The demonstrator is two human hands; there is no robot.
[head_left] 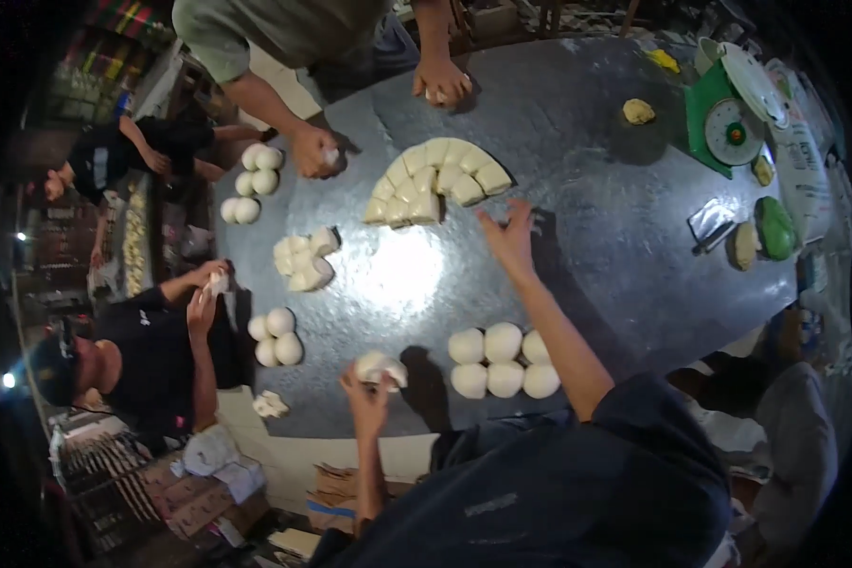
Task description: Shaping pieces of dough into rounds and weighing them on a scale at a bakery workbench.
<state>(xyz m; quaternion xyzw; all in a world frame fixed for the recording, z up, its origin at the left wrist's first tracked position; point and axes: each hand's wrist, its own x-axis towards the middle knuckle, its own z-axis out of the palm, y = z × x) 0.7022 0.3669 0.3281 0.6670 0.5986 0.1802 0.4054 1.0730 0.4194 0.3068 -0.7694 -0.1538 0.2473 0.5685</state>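
My left hand [367,402] is closed around a lump of white dough [382,369] near the table's front edge. Stretched across the table, my right hand [509,237] has its fingers apart and nothing in it. Just beyond its fingertips lies a half-round slab of dough [402,189] cut into several blocks, with a gap on its near right side. Smooth dough balls [504,360] stand in two rows by my right forearm, which hides part of the right end. A smaller cluster of cut dough [305,257] sits left of the slab.
Co-workers' hands [314,151] work dough at the far side and left edge. More dough balls [276,336] stand along the table's left. On the right are a green dial scale [719,128], a green oval object [776,227] and a yellowish lump [638,112]. Cardboard boxes [194,492] stand below left.
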